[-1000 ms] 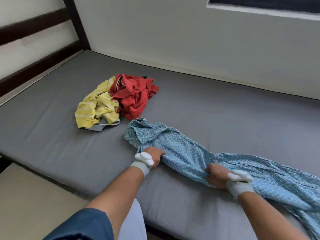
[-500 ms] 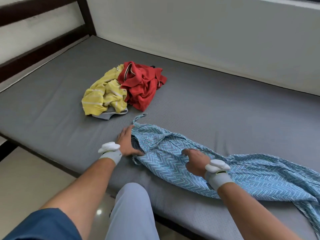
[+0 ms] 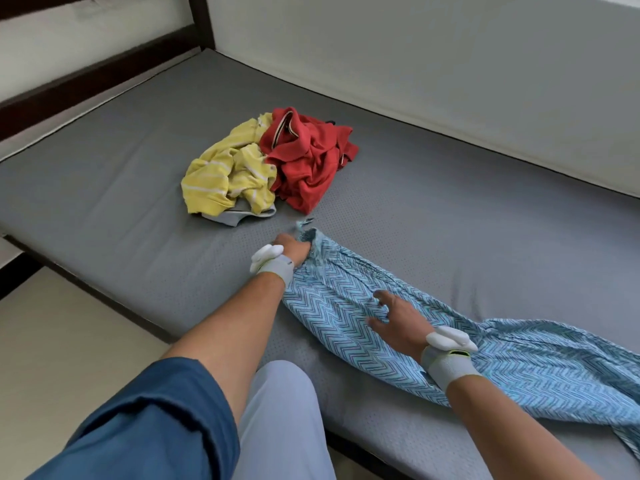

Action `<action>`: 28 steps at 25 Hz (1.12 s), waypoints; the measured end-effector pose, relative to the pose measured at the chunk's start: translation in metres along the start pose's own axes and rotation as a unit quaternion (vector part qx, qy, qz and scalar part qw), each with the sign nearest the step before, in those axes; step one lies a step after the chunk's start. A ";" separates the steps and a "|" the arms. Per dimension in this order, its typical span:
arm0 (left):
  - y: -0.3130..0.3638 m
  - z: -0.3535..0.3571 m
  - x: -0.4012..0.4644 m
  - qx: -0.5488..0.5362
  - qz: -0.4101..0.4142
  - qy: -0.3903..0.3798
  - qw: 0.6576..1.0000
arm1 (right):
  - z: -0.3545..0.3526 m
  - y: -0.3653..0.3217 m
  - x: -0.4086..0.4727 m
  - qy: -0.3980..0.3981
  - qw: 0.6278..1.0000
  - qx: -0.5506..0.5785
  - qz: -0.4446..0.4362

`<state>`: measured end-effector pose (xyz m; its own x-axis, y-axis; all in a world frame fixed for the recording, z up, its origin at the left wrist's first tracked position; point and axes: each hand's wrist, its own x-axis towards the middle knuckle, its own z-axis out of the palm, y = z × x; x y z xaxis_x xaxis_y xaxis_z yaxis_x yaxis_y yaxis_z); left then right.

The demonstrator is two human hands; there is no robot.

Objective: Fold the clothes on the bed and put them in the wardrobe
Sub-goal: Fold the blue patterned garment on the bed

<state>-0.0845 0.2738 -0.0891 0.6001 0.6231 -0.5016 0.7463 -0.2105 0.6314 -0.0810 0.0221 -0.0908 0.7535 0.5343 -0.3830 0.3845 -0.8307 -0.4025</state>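
Note:
A long blue zigzag-patterned garment [image 3: 346, 306] lies stretched across the grey mattress [image 3: 450, 220] from the middle to the right edge. My left hand [image 3: 294, 247] is closed on its bunched left end, where a drawstring sticks out. My right hand [image 3: 394, 317] rests flat on the cloth further right, fingers spread. A crumpled red shirt [image 3: 308, 161] and a crumpled yellow striped shirt [image 3: 225, 178] lie together beyond the left hand, with a bit of grey cloth [image 3: 239, 216] under the yellow one. No wardrobe is in view.
A dark wooden bed frame [image 3: 104, 74] runs along the left end of the mattress. A pale wall [image 3: 450, 81] borders the far side. My knee in light trousers [image 3: 280, 410] presses against the bed's near edge, over a cream floor [image 3: 69, 358].
My left hand has slid up to the garment's left end and closed on it. My right hand has opened and lies flat on the cloth, which looks more stretched out.

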 end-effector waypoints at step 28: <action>-0.155 -0.156 0.055 0.166 0.076 0.145 0.972 | 0.077 -0.020 -0.008 0.010 0.998 -0.047 0.033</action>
<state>-0.2119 0.4582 -0.1224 0.6394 0.7427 -0.1990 0.7366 -0.5175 0.4353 -0.1359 0.0464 -0.1441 0.7884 0.4760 -0.3897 0.3816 -0.8753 -0.2971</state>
